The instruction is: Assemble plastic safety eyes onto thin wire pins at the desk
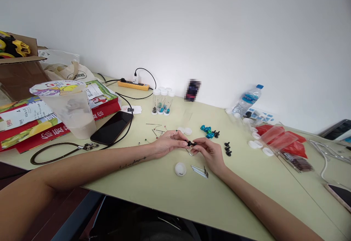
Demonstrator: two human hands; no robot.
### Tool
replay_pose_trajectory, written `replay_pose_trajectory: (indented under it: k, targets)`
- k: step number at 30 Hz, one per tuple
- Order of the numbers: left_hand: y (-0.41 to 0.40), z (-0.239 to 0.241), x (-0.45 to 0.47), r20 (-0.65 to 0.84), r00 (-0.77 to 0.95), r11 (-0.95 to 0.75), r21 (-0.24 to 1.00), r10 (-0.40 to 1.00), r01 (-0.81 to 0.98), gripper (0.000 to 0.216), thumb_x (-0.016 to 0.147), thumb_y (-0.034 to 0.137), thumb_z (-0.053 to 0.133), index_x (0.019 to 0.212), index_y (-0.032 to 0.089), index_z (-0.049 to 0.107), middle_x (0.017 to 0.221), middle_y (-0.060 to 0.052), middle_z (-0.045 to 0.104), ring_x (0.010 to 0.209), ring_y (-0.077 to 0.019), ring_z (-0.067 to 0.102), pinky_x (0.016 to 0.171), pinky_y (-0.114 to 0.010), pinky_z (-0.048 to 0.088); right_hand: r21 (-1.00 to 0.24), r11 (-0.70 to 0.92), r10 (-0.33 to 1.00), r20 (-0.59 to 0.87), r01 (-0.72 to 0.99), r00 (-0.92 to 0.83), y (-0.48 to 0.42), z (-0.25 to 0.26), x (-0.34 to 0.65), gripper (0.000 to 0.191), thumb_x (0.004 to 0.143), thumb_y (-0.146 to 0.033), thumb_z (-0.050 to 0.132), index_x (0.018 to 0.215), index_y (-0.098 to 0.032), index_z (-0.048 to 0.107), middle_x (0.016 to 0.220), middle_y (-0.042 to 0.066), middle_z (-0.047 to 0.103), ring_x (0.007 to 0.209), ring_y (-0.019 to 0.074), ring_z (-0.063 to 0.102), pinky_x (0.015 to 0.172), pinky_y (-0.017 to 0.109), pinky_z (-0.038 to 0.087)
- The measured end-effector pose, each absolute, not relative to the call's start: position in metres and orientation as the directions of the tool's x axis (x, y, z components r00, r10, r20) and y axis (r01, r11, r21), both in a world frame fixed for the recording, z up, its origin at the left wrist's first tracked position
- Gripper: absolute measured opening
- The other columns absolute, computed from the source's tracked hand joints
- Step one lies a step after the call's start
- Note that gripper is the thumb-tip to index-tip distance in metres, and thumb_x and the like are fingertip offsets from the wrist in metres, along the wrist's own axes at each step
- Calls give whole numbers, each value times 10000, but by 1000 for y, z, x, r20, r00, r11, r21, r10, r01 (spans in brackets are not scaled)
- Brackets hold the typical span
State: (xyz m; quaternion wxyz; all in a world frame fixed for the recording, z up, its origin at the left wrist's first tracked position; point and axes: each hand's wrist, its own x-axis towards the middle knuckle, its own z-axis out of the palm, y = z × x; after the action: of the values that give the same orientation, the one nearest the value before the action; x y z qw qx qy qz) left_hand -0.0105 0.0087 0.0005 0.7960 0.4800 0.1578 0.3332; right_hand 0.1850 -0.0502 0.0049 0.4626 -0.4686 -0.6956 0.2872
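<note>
A small black piece (191, 143) is pinched between the fingertips of my left hand (171, 142) and my right hand (210, 153), over the middle of the table. Its exact kind is too small to make out. A thin bent metal rod (190, 153) shows just under it; I cannot tell which hand has it. Below lies a white cap (180, 169) with tiny bits inside, beside a bundle of thin metal rods (200, 171). Past my right hand are several black knob-like pieces (227, 149) and a cluster of shiny blue-green pieces (208, 131). Thin pins with small round heads (157, 131) lie behind my left hand.
Clear tubes with white lids (163, 102) stand at the back. On the left are a drink cup (72, 113), a phone (112, 127), a cord loop (55, 153) and a red box (106, 106). A water bottle (248, 100) and red plastic bag (290, 144) are right.
</note>
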Motion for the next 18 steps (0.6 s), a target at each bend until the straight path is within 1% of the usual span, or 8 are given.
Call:
replay_pose_trajectory:
  k: [4,12,18]
  targets:
    - [9,0,-11,65,730,324,866,680,-380,254,610,189,758,810,114,620,859,-50,653,822,-163,631,926,-382,407,-865,368,930,351,340,-113,-50,6,183,150,824,-303,560,931,-200,538,664,5,659,574,162,654,597,332,567]
    - [9,-1,-10,63,735,326,868,675,-375,261,603,176,758,809,115,610,901,-59,647,829,-171,631,921,-379,406,-891,339,940,316,302,-125,-51,9,181,140,824,-322,553,850,-186,530,607,8,643,544,153,638,539,313,561]
    - [7,1,-11,71,730,285,891,680,-352,256,598,192,760,789,120,607,895,-66,654,842,-171,622,909,-383,408,-920,280,959,254,274,-128,-51,11,180,203,832,-379,527,899,-193,481,620,1,634,502,137,620,473,278,548]
